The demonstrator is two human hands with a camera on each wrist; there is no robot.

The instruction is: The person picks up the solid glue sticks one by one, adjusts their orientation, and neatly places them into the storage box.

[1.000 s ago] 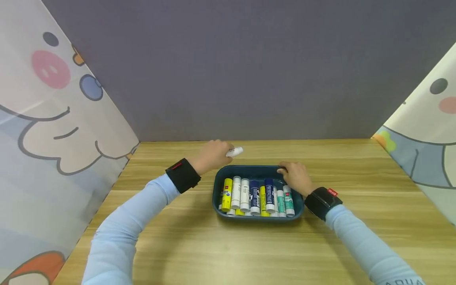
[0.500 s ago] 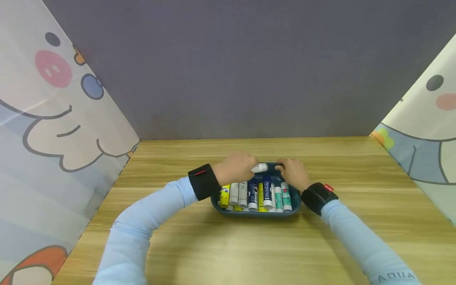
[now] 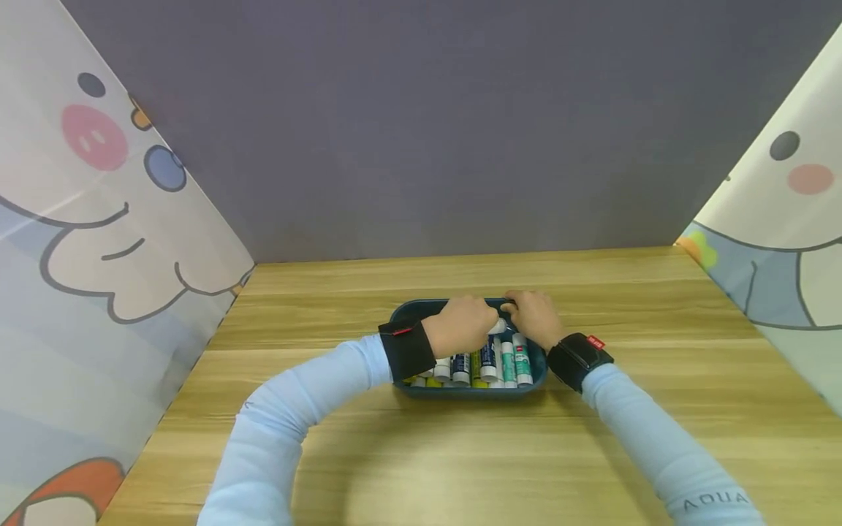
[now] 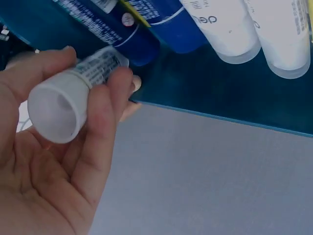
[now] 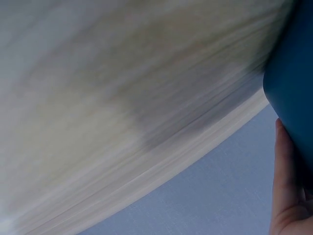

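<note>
My left hand (image 3: 463, 326) pinches a white glue stick (image 4: 55, 108) over the dark blue bin (image 3: 470, 393). The stick lies tilted between thumb and fingers, its hollow-looking end toward the left wrist camera. At the bin's far right corner my right hand (image 3: 534, 318) grips the rim; in the right wrist view a finger (image 5: 285, 169) lies along the outer wall. Inside the bin rest several glue sticks: white ones (image 4: 230, 32), dark blue ones (image 3: 488, 359) and green ones (image 3: 522, 360). My left hand and wrist cover part of the bin's left side.
The bin stands on a wooden table (image 3: 460, 467). Behind it rises a grey panel (image 3: 421, 131), with cartoon-printed panels at the left (image 3: 151, 234) and right (image 3: 776, 270).
My left hand has carried the white glue stick rightward and down, from behind the bin's rim into the space over its right part. The right hand keeps its place on the rim.
</note>
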